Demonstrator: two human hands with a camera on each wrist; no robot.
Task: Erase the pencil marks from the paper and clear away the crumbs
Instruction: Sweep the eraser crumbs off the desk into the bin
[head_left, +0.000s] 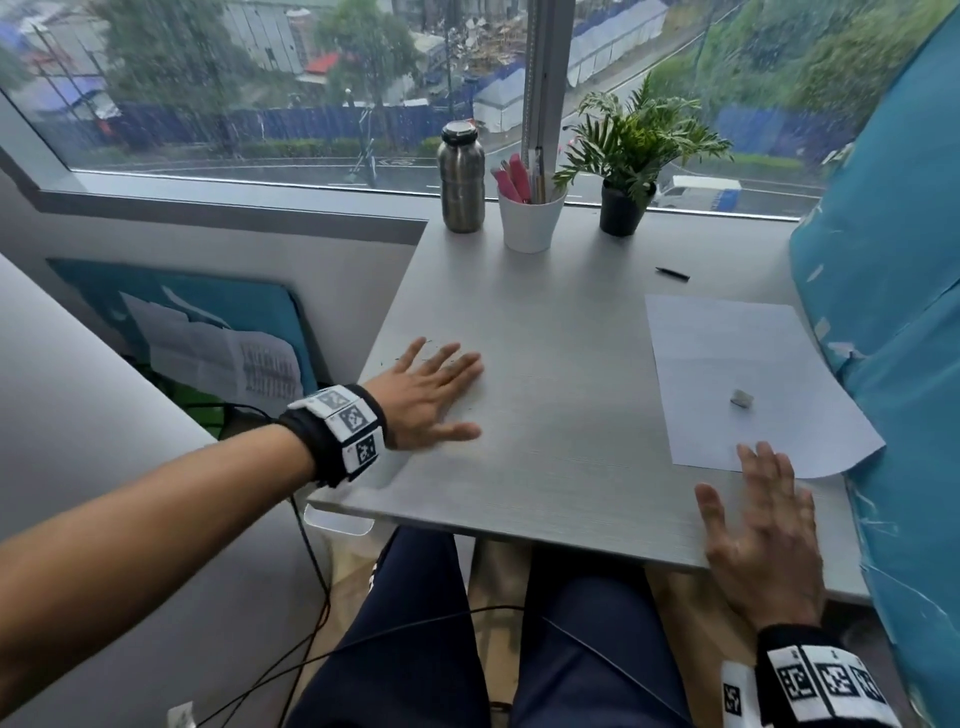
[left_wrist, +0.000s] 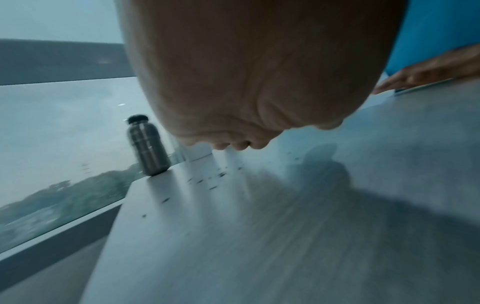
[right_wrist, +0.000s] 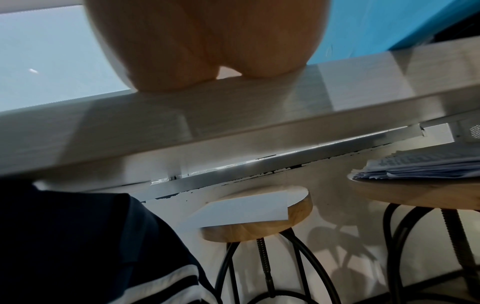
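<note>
A white sheet of paper (head_left: 748, 379) lies on the right of the grey table (head_left: 545, 374), with a small grey eraser (head_left: 742, 399) resting on it. My left hand (head_left: 434, 389) lies flat with fingers spread on the table's left part, blurred by motion. Dark crumbs (left_wrist: 207, 181) are scattered on the table near its fingertips (head_left: 457, 358) and toward the left edge. My right hand (head_left: 758, 519) rests flat with straight fingers at the table's front edge, its fingertips touching the paper's near edge. Neither hand holds anything.
At the back by the window stand a steel bottle (head_left: 461, 176), a white cup of pens (head_left: 529, 218) and a potted plant (head_left: 626, 171). A black pen (head_left: 672, 274) lies beyond the paper. A blue panel (head_left: 893, 312) borders the right. Wooden stools (right_wrist: 257, 218) stand below.
</note>
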